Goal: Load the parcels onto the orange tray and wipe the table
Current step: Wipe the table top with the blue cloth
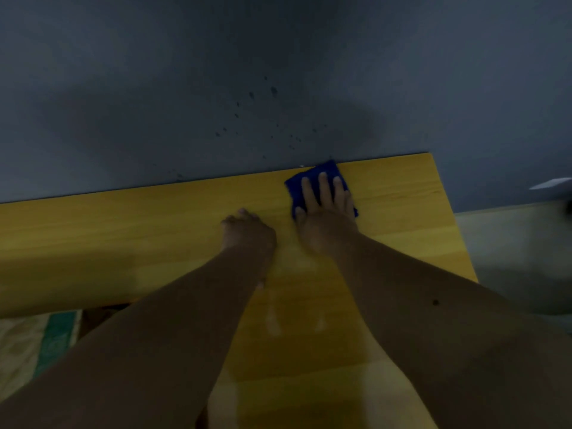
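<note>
A folded blue cloth (311, 176) lies on the yellow wooden table (123, 230), close to its far edge by the wall. My right hand (325, 212) rests flat on the cloth, fingers spread and pressing it down. My left hand (247, 232) is to the left of it, fingers curled, resting on the bare tabletop and holding nothing. No parcels or orange tray show in this view.
A grey wall (278, 88) with dark specks runs along the table's far edge. The table's right edge (455, 224) drops to a pale floor. A patterned green-and-cream fabric (40, 342) lies below the near left edge. A pale object (551, 183) sits far right.
</note>
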